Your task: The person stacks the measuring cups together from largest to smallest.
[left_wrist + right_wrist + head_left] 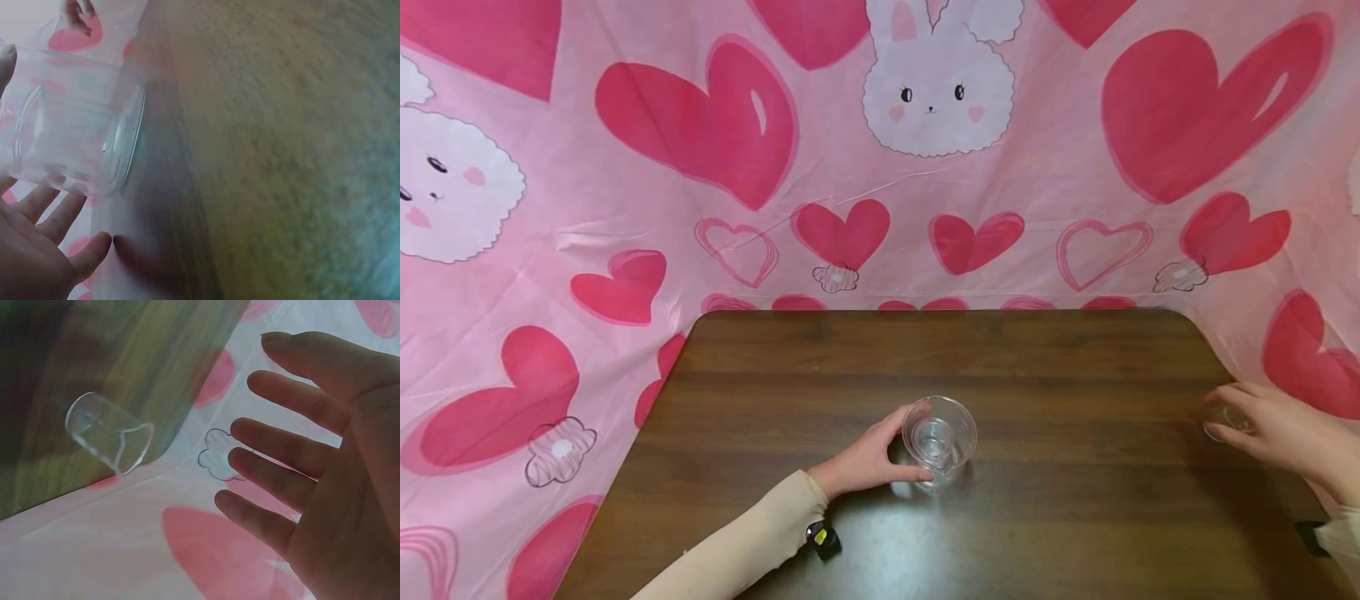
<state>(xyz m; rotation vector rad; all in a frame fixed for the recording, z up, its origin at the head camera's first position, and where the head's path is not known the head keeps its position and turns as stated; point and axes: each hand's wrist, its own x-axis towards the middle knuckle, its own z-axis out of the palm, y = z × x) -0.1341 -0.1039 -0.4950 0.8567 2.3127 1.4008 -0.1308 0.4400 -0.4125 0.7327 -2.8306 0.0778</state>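
My left hand [872,454] holds a clear plastic cup [964,446] at the middle of the table, fingers on its far side and thumb on its near side. Inside it shows a smaller clear cup [934,440]. In the left wrist view, several fingertips touch the wall of the larger cup [81,81]. Over at the table's right edge, my right hand [1273,425] partly covers another small clear cup [1234,421] in the head view. The right wrist view shows this cup [106,434] apart from the right hand [312,437], whose fingers are spread and nearly straight.
The dark wooden table [820,358] has rounded far corners. A pink cloth [1045,183] printed with hearts and rabbits hangs behind it and along both sides. A small black device [823,540] is strapped at the left wrist.
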